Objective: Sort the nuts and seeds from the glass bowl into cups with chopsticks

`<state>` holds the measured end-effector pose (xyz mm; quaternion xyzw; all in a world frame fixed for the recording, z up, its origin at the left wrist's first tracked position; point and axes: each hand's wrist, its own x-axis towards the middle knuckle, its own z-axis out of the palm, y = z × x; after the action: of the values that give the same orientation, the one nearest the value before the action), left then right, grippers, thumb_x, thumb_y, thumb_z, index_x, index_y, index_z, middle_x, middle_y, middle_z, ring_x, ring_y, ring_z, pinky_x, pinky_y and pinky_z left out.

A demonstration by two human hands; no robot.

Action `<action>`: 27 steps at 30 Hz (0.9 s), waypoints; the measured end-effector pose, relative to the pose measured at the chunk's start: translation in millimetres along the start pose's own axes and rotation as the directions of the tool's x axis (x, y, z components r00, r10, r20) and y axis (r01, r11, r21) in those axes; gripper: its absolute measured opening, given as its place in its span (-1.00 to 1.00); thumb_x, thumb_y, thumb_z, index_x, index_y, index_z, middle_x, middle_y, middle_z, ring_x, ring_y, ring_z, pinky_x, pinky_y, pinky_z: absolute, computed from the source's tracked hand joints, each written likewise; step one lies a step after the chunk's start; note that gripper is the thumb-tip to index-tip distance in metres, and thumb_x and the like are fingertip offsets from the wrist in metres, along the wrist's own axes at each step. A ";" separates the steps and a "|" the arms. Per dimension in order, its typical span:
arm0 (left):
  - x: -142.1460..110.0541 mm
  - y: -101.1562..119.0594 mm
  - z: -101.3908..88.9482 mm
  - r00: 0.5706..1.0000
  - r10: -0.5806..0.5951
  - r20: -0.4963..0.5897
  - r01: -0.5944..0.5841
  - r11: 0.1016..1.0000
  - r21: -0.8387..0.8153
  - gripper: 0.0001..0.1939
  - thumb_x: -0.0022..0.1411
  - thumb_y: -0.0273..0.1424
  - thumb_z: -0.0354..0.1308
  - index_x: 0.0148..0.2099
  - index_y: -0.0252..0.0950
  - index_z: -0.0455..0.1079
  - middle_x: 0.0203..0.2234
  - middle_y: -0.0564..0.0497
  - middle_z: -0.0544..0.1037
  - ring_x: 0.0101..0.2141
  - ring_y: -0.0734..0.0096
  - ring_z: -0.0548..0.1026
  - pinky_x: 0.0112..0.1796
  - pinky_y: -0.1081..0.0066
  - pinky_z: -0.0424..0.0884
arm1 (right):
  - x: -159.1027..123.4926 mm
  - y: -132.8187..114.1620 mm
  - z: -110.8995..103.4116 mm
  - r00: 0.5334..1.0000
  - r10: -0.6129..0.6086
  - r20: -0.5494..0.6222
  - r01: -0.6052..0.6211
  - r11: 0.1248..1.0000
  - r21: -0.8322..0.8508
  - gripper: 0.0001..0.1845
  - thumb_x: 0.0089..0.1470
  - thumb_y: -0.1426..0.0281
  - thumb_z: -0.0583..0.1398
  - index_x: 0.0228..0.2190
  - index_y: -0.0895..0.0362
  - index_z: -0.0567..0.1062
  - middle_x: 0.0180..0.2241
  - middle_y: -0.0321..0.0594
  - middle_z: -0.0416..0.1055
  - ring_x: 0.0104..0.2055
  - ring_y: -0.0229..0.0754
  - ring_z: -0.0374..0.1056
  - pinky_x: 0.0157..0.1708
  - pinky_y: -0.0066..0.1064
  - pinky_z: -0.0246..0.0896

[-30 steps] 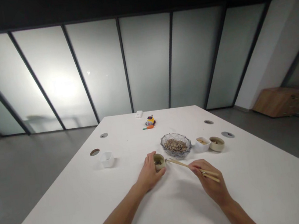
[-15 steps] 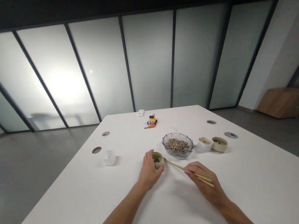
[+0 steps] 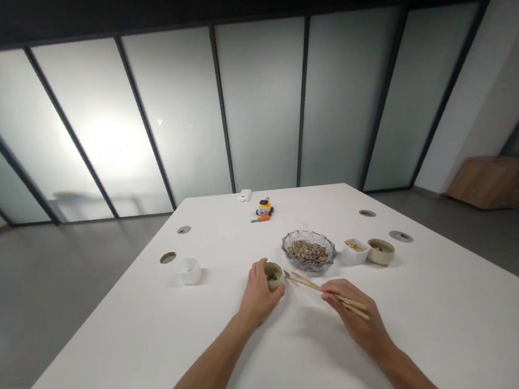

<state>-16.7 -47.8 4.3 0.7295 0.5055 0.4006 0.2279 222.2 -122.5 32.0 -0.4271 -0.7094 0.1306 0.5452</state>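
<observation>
My left hand (image 3: 259, 294) is wrapped round a small olive-beige bowl (image 3: 276, 284), which stands on the table with a few dark bits inside. A pair of wooden chopsticks (image 3: 313, 285) is held in my right hand (image 3: 356, 316), slanting left toward that bowl. Their tips stand slightly apart just right of the bowl's rim, and a small dark piece, seemingly a seed (image 3: 287, 274), shows at one tip. Behind the chopsticks sits a glass bowl (image 3: 316, 269) heaped with striped sunflower seeds (image 3: 307, 251).
Right of the glass bowl stand a white dish (image 3: 358, 258) with pale pieces and another olive-beige bowl (image 3: 382, 257). A white cup (image 3: 189, 272) is at the left. Farther back lie a yellow toy car (image 3: 264, 206), a toy carrot (image 3: 261, 218) and a white box (image 3: 245, 195).
The chopstick tips have parted a little, and my right hand has shifted very slightly. My left hand keeps its hold on the bowl.
</observation>
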 end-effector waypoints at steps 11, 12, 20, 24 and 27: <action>1.8 -2.1 1.3 1.000 0.028 0.007 -0.029 0.999 0.015 -0.29 0.19 -0.37 0.28 0.34 -0.26 0.14 0.19 -0.20 0.35 0.23 0.02 0.34 0.30 0.05 0.24 | -0.2 1.0 1.7 0.999 0.023 0.025 -0.023 1.000 -0.001 -0.75 0.33 0.24 0.22 -0.34 0.05 0.61 -0.28 -0.14 0.58 -0.24 -0.09 0.53 -0.21 -0.32 0.46; 2.0 -2.5 1.5 0.999 0.031 0.007 -0.031 0.999 0.016 -0.29 0.19 -0.37 0.28 0.34 -0.26 0.13 0.19 -0.19 0.35 0.23 0.03 0.34 0.29 0.05 0.24 | 0.2 1.5 1.1 1.000 0.019 0.015 -0.019 1.000 -0.003 -0.75 0.33 0.24 0.22 -0.35 0.06 0.62 -0.29 -0.14 0.58 -0.24 -0.09 0.53 -0.21 -0.31 0.47; 2.3 -2.2 0.7 1.000 -0.007 0.027 0.006 1.000 0.028 -0.26 0.19 -0.35 0.27 0.36 -0.32 0.13 0.19 -0.24 0.35 0.22 0.03 0.35 0.29 0.08 0.23 | 4.4 6.5 -9.0 0.977 0.008 -0.214 -0.016 0.999 -0.036 -0.71 0.33 0.20 0.22 -0.33 0.05 0.66 -0.30 -0.14 0.60 -0.24 -0.08 0.54 -0.19 -0.28 0.50; 2.4 -3.0 0.9 1.000 -0.004 0.026 0.004 1.000 0.027 -0.26 0.19 -0.35 0.27 0.36 -0.33 0.13 0.20 -0.25 0.35 0.22 0.02 0.34 0.29 0.08 0.23 | 6.1 -1.1 -5.4 0.956 0.126 -0.265 -0.100 0.989 0.111 -0.66 0.31 0.10 0.22 -0.33 0.06 0.64 -0.30 -0.13 0.60 -0.24 -0.04 0.57 -0.20 -0.23 0.54; 2.6 -3.6 0.8 1.000 0.003 0.026 -0.004 1.000 0.014 -0.27 0.19 -0.35 0.26 0.36 -0.32 0.13 0.20 -0.24 0.35 0.22 0.04 0.34 0.29 0.07 0.23 | 16.2 -6.1 -4.5 0.971 0.161 -0.174 -0.141 0.983 0.121 -0.61 0.27 0.03 0.23 -0.37 0.06 0.63 -0.34 -0.13 0.61 -0.28 -0.03 0.57 -0.25 -0.24 0.53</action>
<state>-17.5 -44.0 2.1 0.7370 0.5040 0.3879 0.2287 222.7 -115.3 48.4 -0.4601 -0.6135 0.1700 0.6188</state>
